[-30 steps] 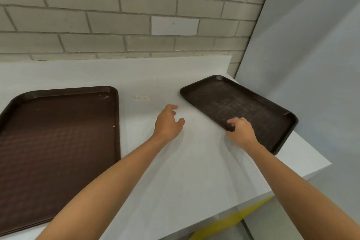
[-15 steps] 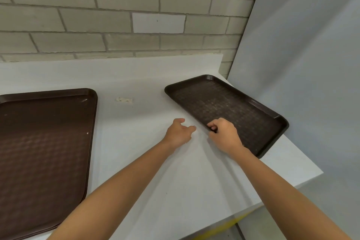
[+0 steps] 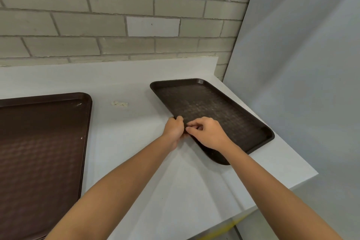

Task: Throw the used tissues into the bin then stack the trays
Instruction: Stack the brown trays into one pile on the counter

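You're pinching rim of dark brown textured plastic tray (image 3: 214, 107), left hand (image 3: 174, 130) beside right hand (image 3: 208, 133), likely for lifting onto brown tray stack (image 3: 39, 152).

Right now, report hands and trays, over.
Left hand, right hand grip near rim of dark brown plastic tray. Brown tray stack lies left. Small pale scrap on white counter between.

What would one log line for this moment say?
left hand grips single tray rim | right hand grips same rim | tray stack lies left
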Demonstrator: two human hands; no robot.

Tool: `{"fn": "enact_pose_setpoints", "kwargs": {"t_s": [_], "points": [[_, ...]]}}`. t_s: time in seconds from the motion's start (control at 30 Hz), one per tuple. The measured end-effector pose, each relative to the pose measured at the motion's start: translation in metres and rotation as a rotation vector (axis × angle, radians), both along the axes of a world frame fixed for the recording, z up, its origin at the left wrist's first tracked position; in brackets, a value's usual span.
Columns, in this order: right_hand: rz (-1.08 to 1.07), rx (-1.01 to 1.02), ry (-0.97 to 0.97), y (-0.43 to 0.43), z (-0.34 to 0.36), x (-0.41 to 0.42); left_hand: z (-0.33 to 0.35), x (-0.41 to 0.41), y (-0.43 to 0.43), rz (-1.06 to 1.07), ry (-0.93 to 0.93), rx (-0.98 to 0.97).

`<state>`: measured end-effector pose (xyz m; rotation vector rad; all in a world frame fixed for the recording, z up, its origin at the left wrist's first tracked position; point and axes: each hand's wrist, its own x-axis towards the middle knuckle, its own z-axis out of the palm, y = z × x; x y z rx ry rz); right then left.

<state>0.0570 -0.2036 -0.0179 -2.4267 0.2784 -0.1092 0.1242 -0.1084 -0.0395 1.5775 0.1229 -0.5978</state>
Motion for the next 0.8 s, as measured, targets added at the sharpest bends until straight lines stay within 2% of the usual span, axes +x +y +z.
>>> {"fn": "enact_pose_setpoints", "kwargs": {"t_s": [0.2,0.43,0.8], "points": [[-0.114,-0.036,-0.09,-0.007,0.007,0.004,0.007,0.011,0.03,0.018,-0.099,-0.005],[-0.233,-0.1,-0.088,0.003,0.001,0.017,0.011,0.02,0.09,0.035,-0.152,0.006],[-0.272,-0.199,0.065,0.08,-0.002,0.044,0.028,0.025,0.225,0.165,-0.124,-0.078]]}}
